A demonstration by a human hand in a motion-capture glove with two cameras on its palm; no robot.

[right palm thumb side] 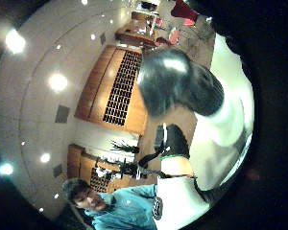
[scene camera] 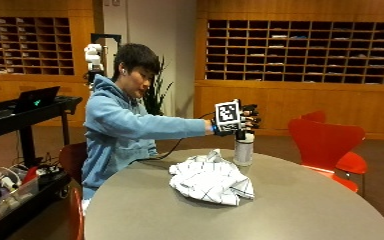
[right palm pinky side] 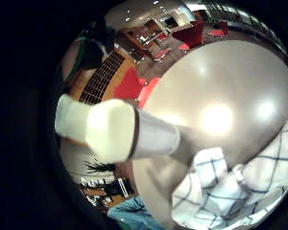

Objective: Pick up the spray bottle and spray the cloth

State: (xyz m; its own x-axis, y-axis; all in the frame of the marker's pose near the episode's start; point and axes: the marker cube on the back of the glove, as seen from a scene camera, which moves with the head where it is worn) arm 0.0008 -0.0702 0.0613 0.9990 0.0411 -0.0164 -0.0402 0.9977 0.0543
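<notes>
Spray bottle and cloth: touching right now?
Cannot tell. In the outside view the spray bottle, held at its top by the gloved right hand, stands right behind the checked cloth; their edges overlap, so no gap or contact shows.

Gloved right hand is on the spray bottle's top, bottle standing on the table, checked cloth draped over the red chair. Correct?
Not quite. The checked cloth lies crumpled on the table, next to the spray bottle, not over the red chair; the outside view shows this. The rest holds: the gloved right hand is on the bottle's top and the bottle stands on the table.
</notes>
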